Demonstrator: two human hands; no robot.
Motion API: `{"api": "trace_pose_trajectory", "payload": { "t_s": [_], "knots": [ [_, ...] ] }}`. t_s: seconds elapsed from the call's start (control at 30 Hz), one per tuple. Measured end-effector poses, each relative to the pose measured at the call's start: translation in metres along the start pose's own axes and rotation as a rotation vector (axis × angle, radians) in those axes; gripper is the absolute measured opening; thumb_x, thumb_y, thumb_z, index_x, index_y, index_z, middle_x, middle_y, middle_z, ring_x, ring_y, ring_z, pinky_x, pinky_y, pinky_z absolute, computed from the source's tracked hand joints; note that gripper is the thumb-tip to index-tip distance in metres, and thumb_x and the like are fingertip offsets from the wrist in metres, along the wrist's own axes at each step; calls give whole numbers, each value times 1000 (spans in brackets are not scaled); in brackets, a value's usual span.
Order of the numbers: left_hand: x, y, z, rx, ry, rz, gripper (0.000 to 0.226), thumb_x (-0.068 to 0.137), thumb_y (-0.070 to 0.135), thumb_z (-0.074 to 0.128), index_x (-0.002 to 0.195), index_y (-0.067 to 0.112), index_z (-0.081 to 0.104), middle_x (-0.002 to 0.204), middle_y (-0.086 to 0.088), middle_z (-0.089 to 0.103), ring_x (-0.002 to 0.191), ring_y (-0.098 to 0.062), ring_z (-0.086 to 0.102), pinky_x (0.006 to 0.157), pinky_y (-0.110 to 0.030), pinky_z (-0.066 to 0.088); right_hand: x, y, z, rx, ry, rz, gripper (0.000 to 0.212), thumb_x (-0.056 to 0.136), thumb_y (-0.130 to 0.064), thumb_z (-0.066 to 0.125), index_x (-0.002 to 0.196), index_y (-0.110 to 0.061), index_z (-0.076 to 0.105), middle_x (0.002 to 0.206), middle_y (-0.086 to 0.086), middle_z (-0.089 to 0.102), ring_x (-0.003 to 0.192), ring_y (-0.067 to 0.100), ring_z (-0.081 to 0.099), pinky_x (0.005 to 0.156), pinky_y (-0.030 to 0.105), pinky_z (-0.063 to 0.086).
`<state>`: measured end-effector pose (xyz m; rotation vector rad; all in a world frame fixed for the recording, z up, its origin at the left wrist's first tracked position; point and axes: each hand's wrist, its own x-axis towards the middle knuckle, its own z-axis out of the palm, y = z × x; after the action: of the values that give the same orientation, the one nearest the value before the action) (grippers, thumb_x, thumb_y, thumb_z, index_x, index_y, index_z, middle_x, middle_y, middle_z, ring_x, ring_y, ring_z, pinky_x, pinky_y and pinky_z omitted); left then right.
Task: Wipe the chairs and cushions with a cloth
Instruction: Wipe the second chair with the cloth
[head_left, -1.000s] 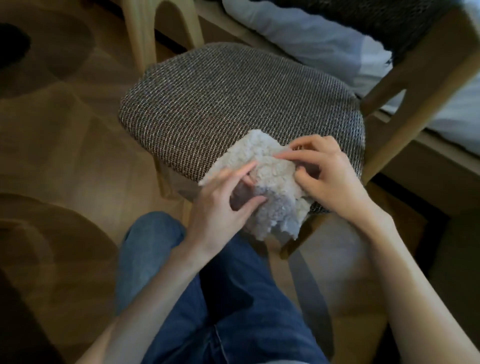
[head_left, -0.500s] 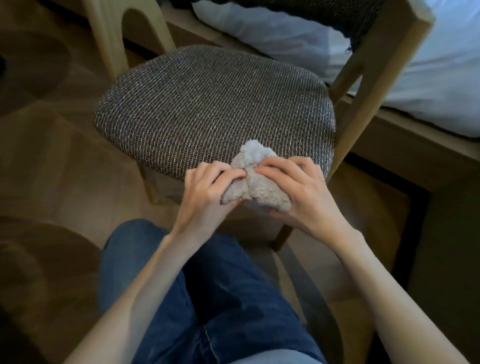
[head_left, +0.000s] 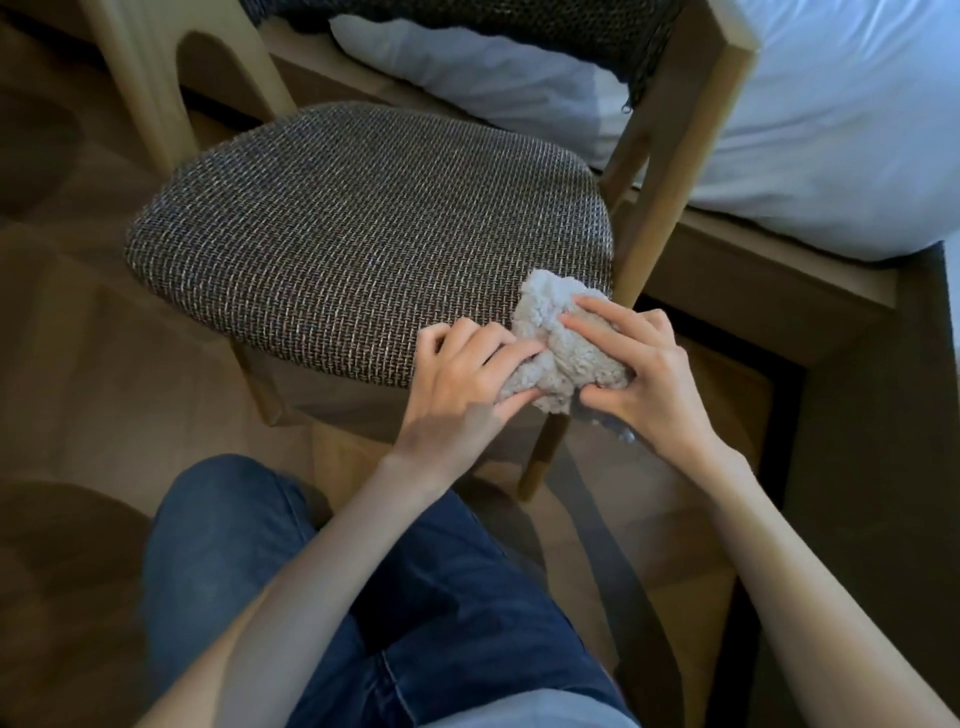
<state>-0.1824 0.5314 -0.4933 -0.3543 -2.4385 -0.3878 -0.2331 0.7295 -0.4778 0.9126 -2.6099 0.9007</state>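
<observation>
A wooden chair (head_left: 670, 156) with a dark woven seat cushion (head_left: 353, 234) stands in front of me. A fluffy grey cloth (head_left: 563, 353) is bunched up at the cushion's near right edge. My left hand (head_left: 457, 384) pinches the cloth's left side between thumb and fingers. My right hand (head_left: 639, 374) grips its right side, fingers curled over the top and thumb beneath. Part of the cloth hangs below my right hand.
A bed with white bedding (head_left: 831, 130) and a low wooden frame (head_left: 753, 270) runs along the right, close behind the chair. A dark woven fabric (head_left: 519, 26) drapes over the chair back. My knee in blue jeans (head_left: 322, 597) is below, on the wooden floor (head_left: 78, 364).
The cloth went from spread out to bunched into a ball between both hands. Both hands and the cloth now sit further right along the cushion's near edge.
</observation>
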Motion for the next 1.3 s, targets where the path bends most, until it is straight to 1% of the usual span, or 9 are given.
{"api": "trace_pose_trajectory", "payload": {
  "t_s": [0.27, 0.47, 0.53, 0.6, 0.67, 0.77, 1.0, 1.17, 1.3],
  "knots": [
    [-41, -52, -34, 39, 95, -52, 21, 92, 37, 58, 101, 26, 73, 86, 13, 67, 79, -17, 57, 79, -32, 30, 18, -54, 31, -20, -59, -274, 45, 71, -15, 81, 114, -8, 70, 119, -1, 66, 86, 22, 45, 80, 26, 37],
    [-74, -122, -63, 185, 134, -202, 22, 84, 27, 68, 107, 27, 70, 91, 12, 67, 83, -16, 51, 80, -27, 21, 57, -109, 80, -59, -147, -455, 37, 80, -8, 73, 116, -1, 67, 120, 9, 66, 93, 29, 56, 89, 29, 41],
    [-79, -145, -75, 244, 149, -264, 29, 81, 22, 73, 109, 27, 69, 92, 10, 67, 83, -17, 49, 78, -26, 19, 71, -121, 86, -143, -178, -541, 37, 86, -20, 69, 120, -7, 66, 125, 7, 64, 100, 29, 56, 95, 39, 44],
    [-80, -158, -84, 258, 144, -299, 35, 78, 18, 76, 111, 26, 68, 93, 7, 66, 85, -19, 47, 76, -27, 21, 78, -119, 82, -326, -197, -555, 46, 86, -40, 64, 128, -22, 61, 137, 1, 55, 115, 29, 49, 108, 53, 31],
    [-77, -155, -86, 242, 123, -273, 42, 75, 22, 77, 116, 26, 65, 101, 2, 62, 93, -21, 47, 76, -30, 28, 79, -106, 71, -418, -234, -495, 51, 84, -54, 57, 132, -36, 54, 147, -2, 43, 124, 34, 39, 106, 62, 25],
    [-67, -132, -78, 163, 28, -157, 63, 71, 35, 75, 130, 25, 55, 121, -5, 53, 109, -25, 43, 86, -37, 37, 76, -88, 60, -371, -289, -423, 46, 85, -54, 56, 128, -38, 56, 146, 3, 41, 115, 40, 40, 87, 56, 43],
    [-54, -132, -63, 41, -68, -87, 72, 67, 21, 83, 133, 15, 54, 117, -11, 57, 107, -22, 45, 86, -36, 41, 78, -99, 86, -302, -187, -387, 33, 78, -45, 63, 101, -22, 64, 128, 11, 50, 110, 38, 42, 83, 48, 37],
    [-69, -162, -58, 43, 88, -76, 65, 68, -2, 78, 128, 7, 57, 115, -8, 54, 105, -24, 49, 90, -32, 41, 95, -118, 112, -314, -199, -430, 30, 76, -38, 66, 99, -20, 59, 129, 11, 46, 108, 33, 38, 82, 43, 34],
    [-79, -197, -62, 48, 184, -126, 54, 77, 2, 75, 128, 10, 58, 115, -3, 51, 100, -23, 51, 88, -28, 42, 121, -139, 137, -260, -211, -456, 31, 75, -37, 66, 100, -21, 59, 128, 11, 46, 104, 33, 40, 80, 42, 33]
  ]
}}
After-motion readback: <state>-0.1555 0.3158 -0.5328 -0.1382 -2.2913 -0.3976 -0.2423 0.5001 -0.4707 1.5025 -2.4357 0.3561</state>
